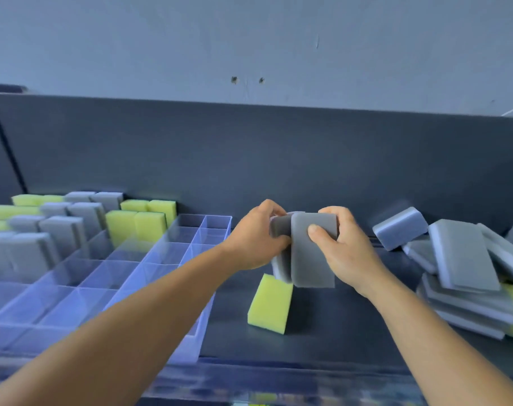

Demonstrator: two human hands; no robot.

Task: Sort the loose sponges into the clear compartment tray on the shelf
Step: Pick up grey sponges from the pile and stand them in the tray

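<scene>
Both hands, left (254,241) and right (341,247), grip upright grey sponges (309,253) together above a yellow sponge (270,304) beside the clear tray (190,238).

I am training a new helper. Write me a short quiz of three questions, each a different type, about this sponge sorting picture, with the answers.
1. True or false: the clear tray is completely full.
2. Multiple choice: the yellow sponge standing alone on the shelf is (A) inside the tray, (B) below the two hands, (C) on top of the grey pile.
3. Short answer: what colour are the sponges held between the left hand and the right hand?

Key: 1 false, many compartments are empty; 2 B; 3 grey.
</scene>
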